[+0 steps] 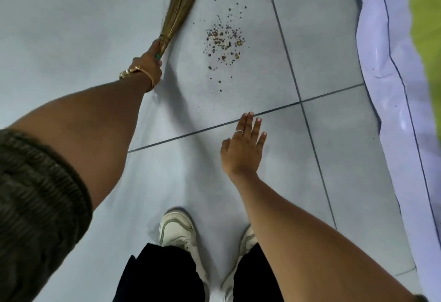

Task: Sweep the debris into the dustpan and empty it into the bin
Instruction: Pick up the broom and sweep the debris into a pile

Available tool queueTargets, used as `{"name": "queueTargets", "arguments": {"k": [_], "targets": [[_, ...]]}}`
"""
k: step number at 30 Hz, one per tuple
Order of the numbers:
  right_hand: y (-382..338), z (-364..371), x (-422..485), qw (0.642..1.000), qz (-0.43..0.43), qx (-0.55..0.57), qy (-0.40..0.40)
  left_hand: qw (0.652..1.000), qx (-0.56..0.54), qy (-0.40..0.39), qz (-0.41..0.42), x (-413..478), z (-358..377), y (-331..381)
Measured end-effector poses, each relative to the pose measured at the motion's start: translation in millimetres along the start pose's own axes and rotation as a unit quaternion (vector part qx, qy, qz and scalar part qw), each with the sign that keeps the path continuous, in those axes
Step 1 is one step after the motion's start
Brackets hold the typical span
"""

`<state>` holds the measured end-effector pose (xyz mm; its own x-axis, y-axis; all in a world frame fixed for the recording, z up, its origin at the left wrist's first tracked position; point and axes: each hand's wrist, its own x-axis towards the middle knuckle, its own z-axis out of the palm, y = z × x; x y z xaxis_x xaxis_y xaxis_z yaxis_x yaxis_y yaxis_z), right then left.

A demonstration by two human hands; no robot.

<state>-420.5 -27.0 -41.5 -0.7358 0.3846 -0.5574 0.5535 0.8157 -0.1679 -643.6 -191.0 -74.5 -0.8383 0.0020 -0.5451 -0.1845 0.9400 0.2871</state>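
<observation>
**One loose scatter of crumbs, broom in hand**

My left hand [149, 63] grips the broom [183, 1] at its bound neck, which I judge the right hold: the bristles look light and springy. The debris [224, 39] lies just right of them, beyond my empty, spread right hand [243, 149]. Smooth floor tiles [334, 158] should let it slide; I see no dustpan

Tan broom [183, 3]; brown debris [224, 39]; grey floor [71, 27].
</observation>
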Motion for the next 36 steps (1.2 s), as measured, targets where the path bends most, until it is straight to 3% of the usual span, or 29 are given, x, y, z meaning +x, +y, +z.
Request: {"name": "queueTargets", "arguments": {"k": [7,15,22,28,33,36], "targets": [[15.4,-7.6,-15.3,1.0,0.006,-0.018,0.001,0.998,0.032,-0.038,0.05,-13.1,-0.6,-12.5],[5.2,-26.5,-71.8,1.0,-0.007,-0.012,-0.005,0.993,0.05,-0.089,0.055,-99.7,11.4,-71.0],[-11.0,-37.6,-109.3,0.999,-0.032,0.0,-0.007,0.996,-0.033,-0.029,0.081,-196.2,21.7,-116.8],[-8.1,-20.2,-121.4,0.999,-0.037,-0.005,-0.026,0.993,-0.108,0.034,-0.041,-244.8,54.8,-156.9],[2.1,2.2,-124.0,0.999,-0.01,0.0,-0.048,0.988,-0.085,-0.008,-0.128,-264.8,108.1,-149.9],[6.5,11.7,-126.5,0.998,0.004,0.007,-0.059,0.986,-0.096,-0.035,-0.129,-262.5,136.2,-120.8]]}}
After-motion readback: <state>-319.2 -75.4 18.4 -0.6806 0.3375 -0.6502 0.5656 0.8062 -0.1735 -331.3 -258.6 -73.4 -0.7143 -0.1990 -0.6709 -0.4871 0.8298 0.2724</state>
